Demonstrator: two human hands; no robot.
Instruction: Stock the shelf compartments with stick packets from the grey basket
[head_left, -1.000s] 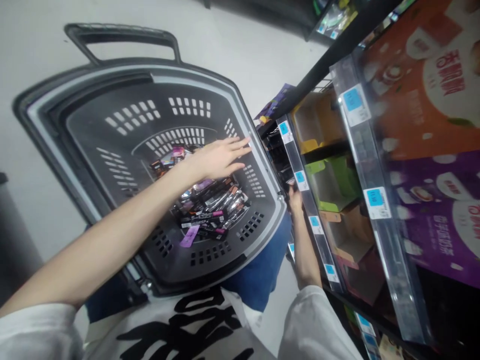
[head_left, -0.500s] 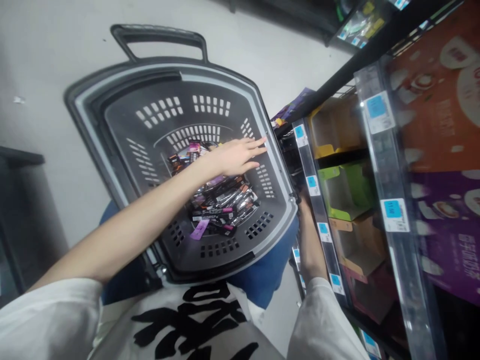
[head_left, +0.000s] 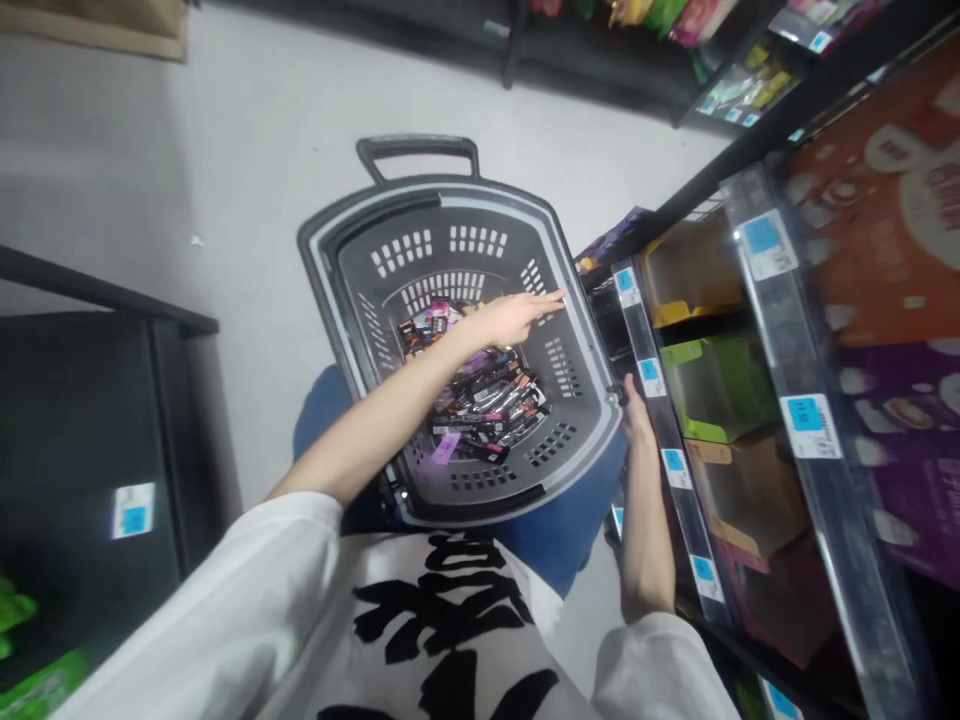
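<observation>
A dark grey shopping basket [head_left: 360, 330] with a black handle stands on the floor in front of me. Several small black and pink packets [head_left: 484, 395] lie heaped in its bottom. My left hand [head_left: 517, 315] reaches across the inside of the basket, fingers stretched flat toward the right rim, holding nothing. My right hand [head_left: 634, 415] sits at the basket's right rim beside the lower shelf edge; its fingers are hidden from view.
Shop shelves on the right hold yellow [head_left: 690, 270], green [head_left: 720, 385] and brown display boxes behind blue price labels [head_left: 806, 415], with orange and purple cartons above. A dark shelf unit [head_left: 97, 430] stands at the left. More shelves line the far side.
The view has pulled back and shifted, so the basket looks smaller and more central. My left hand stays stretched over the basket; my right hand stays at the basket's right rim.
</observation>
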